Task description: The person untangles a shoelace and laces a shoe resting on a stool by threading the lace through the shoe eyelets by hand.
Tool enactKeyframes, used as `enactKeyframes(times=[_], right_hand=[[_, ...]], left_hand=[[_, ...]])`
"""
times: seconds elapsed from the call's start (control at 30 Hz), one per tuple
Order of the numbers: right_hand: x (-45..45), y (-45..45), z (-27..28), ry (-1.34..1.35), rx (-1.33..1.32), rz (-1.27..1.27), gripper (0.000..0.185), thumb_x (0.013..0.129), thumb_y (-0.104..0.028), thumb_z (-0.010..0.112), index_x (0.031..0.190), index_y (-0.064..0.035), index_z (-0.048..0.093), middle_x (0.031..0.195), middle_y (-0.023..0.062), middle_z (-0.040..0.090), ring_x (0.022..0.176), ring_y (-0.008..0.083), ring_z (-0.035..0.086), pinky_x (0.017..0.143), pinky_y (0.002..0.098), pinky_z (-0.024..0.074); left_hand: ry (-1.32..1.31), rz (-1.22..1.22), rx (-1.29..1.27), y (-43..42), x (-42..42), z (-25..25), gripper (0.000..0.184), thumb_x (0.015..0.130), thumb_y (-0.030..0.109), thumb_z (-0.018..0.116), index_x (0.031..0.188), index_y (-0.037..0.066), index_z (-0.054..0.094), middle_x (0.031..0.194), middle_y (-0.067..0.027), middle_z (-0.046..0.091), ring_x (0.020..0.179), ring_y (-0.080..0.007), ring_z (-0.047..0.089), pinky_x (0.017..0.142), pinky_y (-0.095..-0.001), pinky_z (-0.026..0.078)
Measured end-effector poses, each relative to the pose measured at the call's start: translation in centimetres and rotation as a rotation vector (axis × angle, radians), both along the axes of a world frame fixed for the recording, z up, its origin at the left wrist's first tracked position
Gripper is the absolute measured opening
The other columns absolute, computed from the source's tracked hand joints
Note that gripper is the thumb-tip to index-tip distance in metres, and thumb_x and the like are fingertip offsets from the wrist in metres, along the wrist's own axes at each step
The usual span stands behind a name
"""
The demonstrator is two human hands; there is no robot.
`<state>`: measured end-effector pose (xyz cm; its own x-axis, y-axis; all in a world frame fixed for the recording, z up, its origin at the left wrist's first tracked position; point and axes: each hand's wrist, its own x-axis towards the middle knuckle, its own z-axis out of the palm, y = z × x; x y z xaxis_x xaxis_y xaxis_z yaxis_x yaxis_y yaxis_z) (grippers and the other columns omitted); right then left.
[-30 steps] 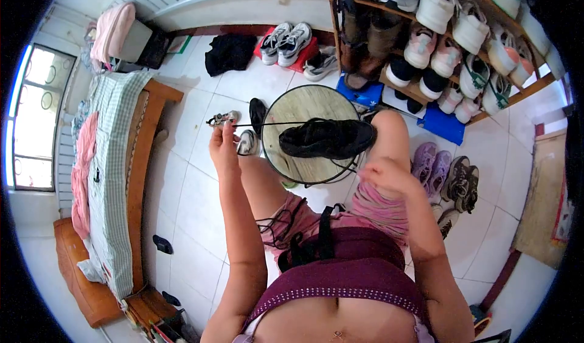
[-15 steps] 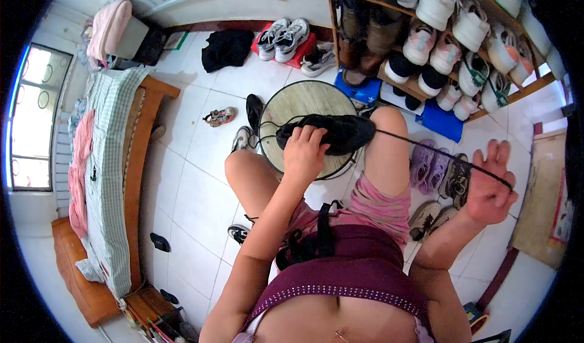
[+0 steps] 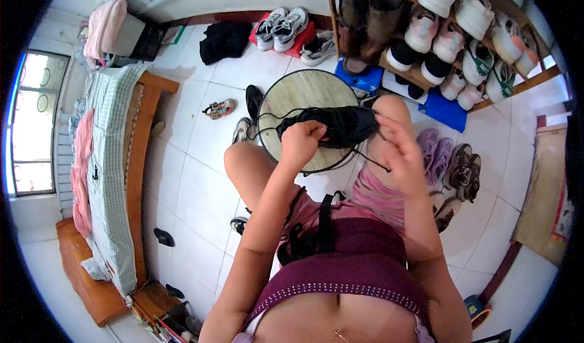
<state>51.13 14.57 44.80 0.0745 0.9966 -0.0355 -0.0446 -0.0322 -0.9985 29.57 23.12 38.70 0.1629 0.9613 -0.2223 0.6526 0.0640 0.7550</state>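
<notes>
A black shoe (image 3: 350, 126) lies on its side across a round wood-topped stool (image 3: 292, 93) between the knees. My left hand (image 3: 302, 141) is at the left part of the shoe, fingers pinched together; what they grip is too small to name. A black lace (image 3: 372, 160) runs from the shoe's lower edge toward the right thigh, and another loops over the stool's left side. Near the shoe's right end, my right hand (image 3: 398, 145) hovers over the right thigh with its fingers spread, slightly blurred, nothing visible in them.
A rack (image 3: 398, 75) full of shoes stands at the upper right. Purple shoes (image 3: 433, 154) and brown shoes (image 3: 462, 173) rest on the floor at right. A bed (image 3: 112, 160) is at left. Grey sneakers (image 3: 281, 30) sit on a red box, beside a black cloth (image 3: 225, 42).
My right hand came back from the far right to beside the shoe, and the lace it had stretched out now hangs by the thigh. My left hand stays at the shoe, its fingers now pinched.
</notes>
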Motion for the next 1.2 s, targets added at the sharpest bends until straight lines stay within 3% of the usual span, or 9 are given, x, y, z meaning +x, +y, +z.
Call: enactKeyframes(times=[0.23, 0.47, 0.53, 0.63, 0.77, 0.83, 0.93, 1.07, 1.2], right_hand=[[-4.1, 2.3, -5.2, -0.357, 0.052, -0.043, 0.019, 0.091, -0.011, 0.057, 0.107, -0.0046, 0.063, 0.081, 0.0088, 0.071, 0.07, 0.0187, 0.067, 0.063, 0.0298, 0.0507], [-4.5, 2.9, -7.8, -0.48, 0.039, -0.155, 0.012, 0.085, -0.015, 0.064, 0.091, -0.0056, 0.067, 0.077, 0.0111, 0.069, 0.068, 0.026, 0.067, 0.061, 0.0349, 0.0514], [-4.5, 2.8, -7.1, -0.743, 0.047, -0.165, 0.011, 0.082, -0.016, 0.065, 0.088, -0.0079, 0.068, 0.076, 0.0126, 0.068, 0.069, 0.0305, 0.065, 0.061, 0.038, 0.0506], [-4.2, 2.8, -7.5, -0.82, 0.164, -0.183, 0.009, 0.081, -0.016, 0.066, 0.085, -0.0084, 0.067, 0.076, 0.0138, 0.067, 0.068, 0.0329, 0.064, 0.06, 0.0401, 0.0496], [-3.8, 2.8, -6.5, -0.922, 0.094, -0.119, 0.01, 0.081, -0.016, 0.068, 0.079, -0.007, 0.064, 0.075, 0.0132, 0.066, 0.066, 0.03, 0.064, 0.059, 0.0382, 0.0491], [-4.2, 2.9, -6.9, -0.476, 0.005, -0.188, 0.012, 0.081, -0.015, 0.069, 0.078, -0.0062, 0.062, 0.071, 0.0099, 0.066, 0.061, 0.0239, 0.063, 0.056, 0.0337, 0.0479], [-4.6, 3.2, -6.8, -0.285, 0.085, -0.172, 0.01, 0.081, -0.013, 0.069, 0.082, -0.0059, 0.062, 0.07, 0.0076, 0.066, 0.059, 0.019, 0.062, 0.054, 0.0295, 0.0462], [-5.0, 3.5, -6.9, -0.372, 0.01, -0.115, 0.007, 0.083, -0.003, 0.067, 0.086, -0.0017, 0.061, 0.083, 0.0006, 0.066, 0.073, 0.0053, 0.057, 0.065, 0.0215, 0.0459], [-5.6, 4.1, -6.3, -0.37, 0.065, -0.174, 0.009, 0.081, -0.002, 0.067, 0.089, -0.001, 0.065, 0.082, 0.003, 0.066, 0.074, 0.0093, 0.06, 0.065, 0.0221, 0.0461]], left_hand=[[-0.272, 0.131, -0.14, 0.2, 0.1, -0.9, 0.021, 0.085, 0.02, 0.062, 0.095, 0.005, 0.071, 0.075, -0.008, 0.07, 0.068, -0.0169, 0.068, 0.064, -0.0306, 0.05], [-0.164, 0.059, -0.105, 0.7, 0.3, -1.1, 0.02, 0.085, 0.02, 0.063, 0.095, 0.005, 0.071, 0.074, -0.0063, 0.07, 0.065, -0.0154, 0.066, 0.061, -0.0284, 0.048], [-0.16, 0.069, -0.107, 0.9, 0.4, -1.6, 0.02, 0.085, 0.021, 0.063, 0.095, 0.006, 0.071, 0.074, -0.0063, 0.071, 0.065, -0.016, 0.066, 0.062, -0.0286, 0.048], [-0.188, 0.099, -0.17, 1.2, 0.5, -1.7, 0.02, 0.085, 0.022, 0.063, 0.095, 0.007, 0.072, 0.074, -0.0055, 0.071, 0.065, -0.016, 0.065, 0.063, -0.0288, 0.048], [-0.259, 0.059, -0.196, 2.2, -0.5, -3.7, 0.02, 0.085, 0.022, 0.063, 0.096, 0.007, 0.072, 0.075, -0.0031, 0.071, 0.067, -0.013, 0.064, 0.065, -0.0275, 0.048], [-0.285, 0.044, -0.199, 2.6, -0.9, -3.3, 0.02, 0.085, 0.02, 0.063, 0.097, 0.006, 0.071, 0.075, -0.0029, 0.071, 0.067, -0.0114, 0.063, 0.065, -0.0264, 0.047], [-0.368, 0.054, -0.264, 3.0, -0.8, -2.3, 0.019, 0.087, 0.017, 0.062, 0.098, 0.004, 0.071, 0.077, -0.0031, 0.071, 0.069, -0.0091, 0.061, 0.066, -0.0245, 0.047], [-0.488, 0.082, -0.356, 3.3, -0.9, -0.9, 0.019, 0.089, 0.012, 0.059, 0.097, -0.001, 0.07, 0.081, -0.0035, 0.07, 0.072, -0.008, 0.059, 0.069, -0.0235, 0.046], [-0.526, 0.105, -0.402, 3.4, -0.8, -0.3, 0.018, 0.09, 0.01, 0.057, 0.095, -0.002, 0.069, 0.081, -0.0037, 0.069, 0.073, -0.0089, 0.059, 0.07, -0.023, 0.046]])
